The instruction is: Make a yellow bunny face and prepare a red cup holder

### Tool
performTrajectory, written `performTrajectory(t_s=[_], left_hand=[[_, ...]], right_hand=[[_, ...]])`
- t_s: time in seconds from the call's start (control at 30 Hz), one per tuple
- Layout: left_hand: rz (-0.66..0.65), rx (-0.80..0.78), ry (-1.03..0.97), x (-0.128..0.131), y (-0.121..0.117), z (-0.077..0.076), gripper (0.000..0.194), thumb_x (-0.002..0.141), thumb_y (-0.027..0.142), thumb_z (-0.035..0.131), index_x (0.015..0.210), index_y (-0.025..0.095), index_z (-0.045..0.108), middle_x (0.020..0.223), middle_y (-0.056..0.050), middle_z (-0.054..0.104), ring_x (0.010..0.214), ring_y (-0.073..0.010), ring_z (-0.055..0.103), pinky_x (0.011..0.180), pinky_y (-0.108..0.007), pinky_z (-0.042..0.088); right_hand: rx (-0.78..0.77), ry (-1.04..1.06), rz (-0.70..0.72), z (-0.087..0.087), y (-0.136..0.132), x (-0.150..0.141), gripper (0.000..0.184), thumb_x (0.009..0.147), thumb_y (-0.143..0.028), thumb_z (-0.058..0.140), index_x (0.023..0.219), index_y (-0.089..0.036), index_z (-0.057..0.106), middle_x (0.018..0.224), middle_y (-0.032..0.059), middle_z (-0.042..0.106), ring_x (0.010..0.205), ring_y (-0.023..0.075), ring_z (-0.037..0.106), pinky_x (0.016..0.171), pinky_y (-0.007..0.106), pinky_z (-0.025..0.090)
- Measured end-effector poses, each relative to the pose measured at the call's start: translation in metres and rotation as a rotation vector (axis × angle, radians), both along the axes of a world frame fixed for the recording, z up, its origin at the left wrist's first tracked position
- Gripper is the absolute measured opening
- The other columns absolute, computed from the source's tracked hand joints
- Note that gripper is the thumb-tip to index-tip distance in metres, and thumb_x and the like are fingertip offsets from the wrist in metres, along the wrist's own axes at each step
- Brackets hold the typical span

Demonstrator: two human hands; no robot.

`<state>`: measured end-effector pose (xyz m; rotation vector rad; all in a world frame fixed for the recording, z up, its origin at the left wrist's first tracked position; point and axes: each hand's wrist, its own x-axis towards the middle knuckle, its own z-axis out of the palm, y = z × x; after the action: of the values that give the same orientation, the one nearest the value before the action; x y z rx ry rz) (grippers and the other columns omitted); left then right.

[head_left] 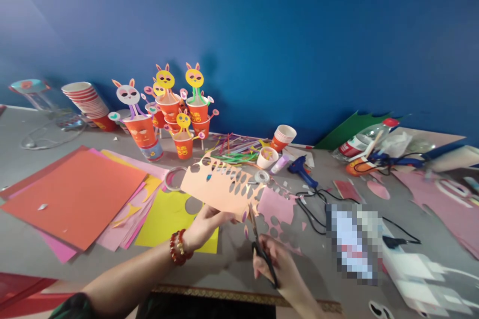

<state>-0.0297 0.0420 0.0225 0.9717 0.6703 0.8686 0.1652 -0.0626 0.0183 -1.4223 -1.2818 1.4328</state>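
My left hand (pixel 205 229) grips the lower edge of a peach paper sheet (pixel 213 192), fingers under it and thumb on top. Rows of oval holes run along the sheet's far and right sides. My right hand (pixel 275 261) has its fingers through the black handles of a pair of scissors (pixel 264 256). The blades point up at the sheet's lower right corner, where they meet the paper. Close to the blades is a small purple oval (pixel 245 216) on the paper. Under the sheet lie a yellow paper (pixel 160 224) and a pink paper with cut-out holes (pixel 277 204).
Stacked coloured papers (pixel 82 194) lie on the left. Decorated paper cups (pixel 140 129) with rabbit faces stand at the back beside a cup stack (pixel 84 99). A blue glue gun (pixel 304 172), its black cable (pixel 314 219), a plastic bottle (pixel 364 139) and a power strip (pixel 411 274) occupy the right.
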Motion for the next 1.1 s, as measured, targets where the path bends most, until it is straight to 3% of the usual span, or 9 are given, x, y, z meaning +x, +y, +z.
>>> performTrajectory(t_s=[0.23, 0.8, 1.1], left_hand=[[0.028, 0.094, 0.054, 0.002, -0.003, -0.004, 0.026, 0.086, 0.034, 0.065, 0.077, 0.013, 0.077, 0.083, -0.008, 0.078, 0.081, -0.0205, 0.069, 0.082, -0.029, 0.052], [0.051, 0.094, 0.161, 0.005, -0.010, 0.009, 0.033, 0.083, 0.043, 0.067, 0.075, 0.013, 0.076, 0.072, -0.005, 0.075, 0.072, -0.0188, 0.067, 0.074, -0.027, 0.054], [0.053, 0.099, 0.181, 0.005, -0.010, 0.010, 0.038, 0.080, 0.049, 0.067, 0.074, 0.012, 0.075, 0.071, -0.006, 0.075, 0.072, -0.0203, 0.067, 0.074, -0.030, 0.055]], right_hand=[[0.001, 0.083, 0.086, 0.005, -0.005, -0.012, 0.063, 0.071, -0.082, 0.061, 0.073, -0.021, 0.050, 0.055, -0.0013, 0.056, 0.049, 0.0130, 0.050, 0.049, 0.024, 0.036], [0.010, 0.104, 0.065, 0.005, 0.010, -0.022, 0.058, 0.075, -0.078, 0.061, 0.070, -0.022, 0.048, 0.047, -0.0029, 0.054, 0.045, 0.0114, 0.041, 0.048, 0.024, 0.027], [-0.011, 0.090, 0.060, 0.008, 0.012, -0.021, 0.058, 0.073, -0.078, 0.062, 0.070, -0.023, 0.046, 0.048, -0.0044, 0.054, 0.045, 0.0114, 0.045, 0.049, 0.024, 0.031]])
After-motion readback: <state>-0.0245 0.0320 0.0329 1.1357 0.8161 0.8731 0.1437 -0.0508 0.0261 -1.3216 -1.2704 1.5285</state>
